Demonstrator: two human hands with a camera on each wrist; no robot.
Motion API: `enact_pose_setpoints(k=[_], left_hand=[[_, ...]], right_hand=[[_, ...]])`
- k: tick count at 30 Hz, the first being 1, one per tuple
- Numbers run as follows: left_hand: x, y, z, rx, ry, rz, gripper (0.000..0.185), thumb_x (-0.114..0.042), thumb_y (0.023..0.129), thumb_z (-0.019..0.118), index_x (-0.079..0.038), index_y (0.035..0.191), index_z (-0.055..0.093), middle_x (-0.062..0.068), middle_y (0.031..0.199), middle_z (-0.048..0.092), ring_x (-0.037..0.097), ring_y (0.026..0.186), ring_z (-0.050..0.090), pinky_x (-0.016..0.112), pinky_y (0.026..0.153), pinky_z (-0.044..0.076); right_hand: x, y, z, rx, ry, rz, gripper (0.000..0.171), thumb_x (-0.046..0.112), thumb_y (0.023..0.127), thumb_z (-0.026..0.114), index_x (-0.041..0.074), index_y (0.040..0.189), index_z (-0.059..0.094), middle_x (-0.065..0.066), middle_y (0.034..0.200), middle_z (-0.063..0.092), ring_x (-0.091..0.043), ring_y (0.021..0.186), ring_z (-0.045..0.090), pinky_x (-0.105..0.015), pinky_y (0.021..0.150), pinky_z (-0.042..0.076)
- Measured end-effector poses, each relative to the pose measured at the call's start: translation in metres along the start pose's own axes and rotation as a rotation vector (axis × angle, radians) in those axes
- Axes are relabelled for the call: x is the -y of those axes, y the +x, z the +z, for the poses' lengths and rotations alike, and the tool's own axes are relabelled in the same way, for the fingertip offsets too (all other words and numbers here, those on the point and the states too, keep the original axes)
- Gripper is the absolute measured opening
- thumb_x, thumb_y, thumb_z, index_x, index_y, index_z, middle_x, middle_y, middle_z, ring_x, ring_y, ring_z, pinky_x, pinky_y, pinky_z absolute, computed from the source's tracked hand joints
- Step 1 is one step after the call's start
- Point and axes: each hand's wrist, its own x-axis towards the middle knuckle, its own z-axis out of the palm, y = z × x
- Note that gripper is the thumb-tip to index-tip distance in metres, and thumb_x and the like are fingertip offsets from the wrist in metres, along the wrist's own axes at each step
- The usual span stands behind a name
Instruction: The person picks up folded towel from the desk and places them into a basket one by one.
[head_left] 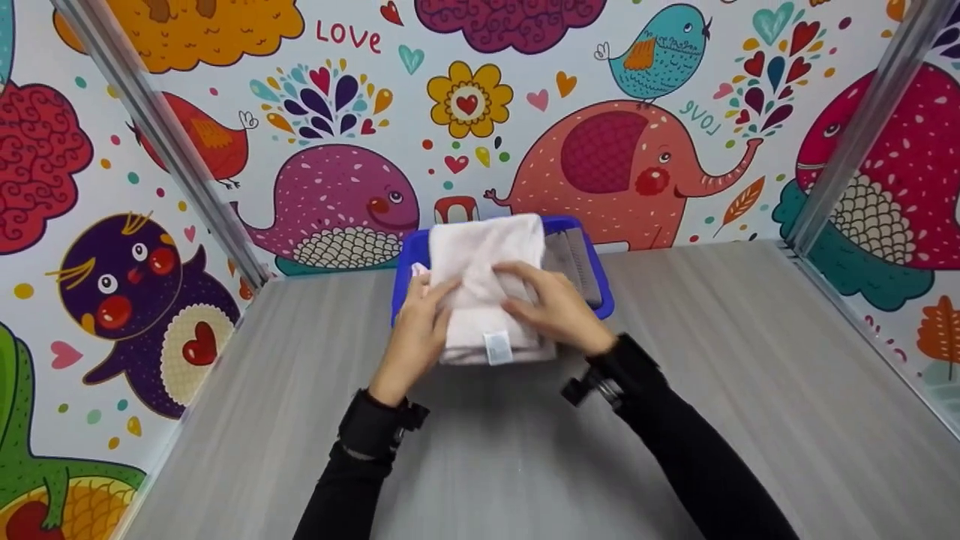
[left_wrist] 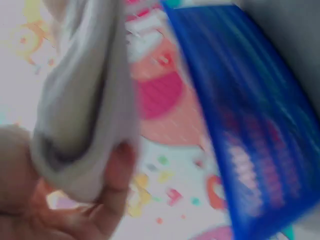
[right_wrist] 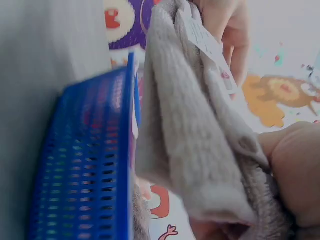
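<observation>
A folded pale pink towel (head_left: 480,251) with a white label (head_left: 498,348) is held up over the front of a blue basket (head_left: 406,262). My left hand (head_left: 414,326) grips its left side, thumb on the near face; in the left wrist view, thumb and fingers (left_wrist: 120,167) pinch the folded edge. At the right side my right hand (head_left: 559,309) grips the towel, thumb and fingertips lying on its face. The right wrist view has the thick layered folds (right_wrist: 195,140) between both hands, beside the basket's slotted wall (right_wrist: 80,165).
Inside the basket a grey-brown folded cloth (head_left: 577,262) lies at the right, and a bit of pink cloth (head_left: 418,268) shows at the left. The basket stands on a grey wood-grain table (head_left: 315,420), near a back wall (head_left: 570,82) printed with cartoon animals. Metal posts (head_left: 847,142) flank it.
</observation>
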Motion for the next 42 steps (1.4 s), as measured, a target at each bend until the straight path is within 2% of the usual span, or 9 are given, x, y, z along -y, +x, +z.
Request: enact_pose_setpoints(k=[5, 10, 15, 19, 23, 26, 30, 35, 42], left_hand=[[0.034, 0.016, -0.002, -0.053, -0.039, -0.067, 0.050, 0.006, 0.095, 0.053, 0.005, 0.145, 0.055, 0.034, 0.147, 0.043, 0.045, 0.129, 0.054, 0.055, 0.110, 0.045], [0.064, 0.024, 0.001, -0.106, 0.035, -0.034, 0.042, 0.008, 0.098, 0.053, 0.010, 0.139, 0.059, 0.029, 0.160, 0.035, 0.044, 0.145, 0.043, 0.055, 0.116, 0.041], [0.087, 0.026, 0.016, -0.110, 0.150, -0.054, 0.028, 0.005, 0.101, 0.055, 0.003, 0.123, 0.073, 0.017, 0.151, 0.055, 0.043, 0.133, 0.056, 0.054, 0.109, 0.047], [0.089, 0.027, 0.022, -0.053, 0.244, -0.085, 0.025, -0.002, 0.103, 0.056, 0.000, 0.117, 0.076, 0.015, 0.135, 0.068, 0.044, 0.115, 0.063, 0.055, 0.103, 0.050], [0.089, 0.027, 0.022, 0.002, 0.353, -0.077, 0.024, -0.008, 0.103, 0.057, -0.002, 0.113, 0.077, 0.012, 0.126, 0.073, 0.038, 0.110, 0.061, 0.052, 0.099, 0.050], [0.090, 0.025, 0.020, 0.013, 0.432, -0.049, 0.022, -0.009, 0.100, 0.059, -0.004, 0.109, 0.078, 0.010, 0.118, 0.077, 0.036, 0.117, 0.059, 0.050, 0.107, 0.045], [0.092, 0.026, 0.017, 0.067, 0.476, -0.035, 0.027, -0.010, 0.100, 0.055, -0.005, 0.111, 0.079, 0.009, 0.114, 0.078, 0.034, 0.131, 0.057, 0.049, 0.123, 0.030], [0.093, 0.029, 0.012, 0.185, 0.462, -0.114, 0.036, -0.015, 0.103, 0.046, -0.009, 0.122, 0.076, 0.007, 0.124, 0.076, 0.029, 0.142, 0.050, 0.047, 0.129, 0.018], [0.095, 0.026, 0.011, 0.220, 0.452, -0.162, 0.040, -0.019, 0.104, 0.043, -0.011, 0.126, 0.075, 0.005, 0.129, 0.074, 0.026, 0.147, 0.045, 0.047, 0.130, 0.015]], right_hand=[[-0.008, 0.040, 0.023, 0.021, 0.012, 0.040, 0.045, 0.014, 0.099, 0.069, 0.012, 0.143, 0.062, -0.013, 0.142, 0.064, -0.032, 0.130, 0.060, -0.049, 0.110, 0.048], [-0.021, 0.060, 0.046, 0.053, 0.093, 0.066, 0.056, 0.004, 0.095, 0.068, 0.006, 0.149, 0.054, -0.020, 0.150, 0.055, -0.036, 0.141, 0.050, -0.050, 0.119, 0.038], [-0.032, 0.070, 0.068, 0.052, 0.087, 0.119, 0.063, 0.000, 0.090, 0.071, 0.002, 0.150, 0.052, -0.023, 0.151, 0.054, -0.034, 0.140, 0.051, -0.045, 0.120, 0.039], [-0.035, 0.069, 0.079, 0.073, -0.063, 0.160, 0.059, 0.005, 0.090, 0.075, 0.005, 0.146, 0.058, -0.020, 0.143, 0.062, -0.032, 0.130, 0.060, -0.045, 0.112, 0.047], [-0.034, 0.068, 0.082, 0.065, -0.270, 0.211, 0.052, 0.014, 0.088, 0.075, 0.013, 0.140, 0.066, -0.019, 0.133, 0.066, -0.036, 0.118, 0.064, -0.053, 0.098, 0.054], [-0.035, 0.068, 0.081, 0.082, -0.432, 0.239, 0.051, 0.024, 0.086, 0.072, 0.020, 0.138, 0.069, -0.021, 0.138, 0.059, -0.037, 0.123, 0.057, -0.055, 0.101, 0.050], [-0.037, 0.069, 0.079, 0.158, -0.584, 0.275, 0.050, 0.039, 0.089, 0.065, 0.028, 0.138, 0.068, -0.019, 0.152, 0.047, -0.036, 0.141, 0.042, -0.055, 0.115, 0.037], [-0.037, 0.073, 0.077, 0.271, -0.623, 0.297, 0.053, 0.046, 0.095, 0.054, 0.029, 0.145, 0.062, -0.013, 0.163, 0.040, -0.032, 0.155, 0.029, -0.061, 0.127, 0.015], [-0.033, 0.071, 0.076, 0.373, -0.598, 0.314, 0.059, 0.049, 0.097, 0.046, 0.029, 0.152, 0.055, -0.010, 0.169, 0.032, -0.031, 0.160, 0.021, -0.062, 0.128, 0.004]])
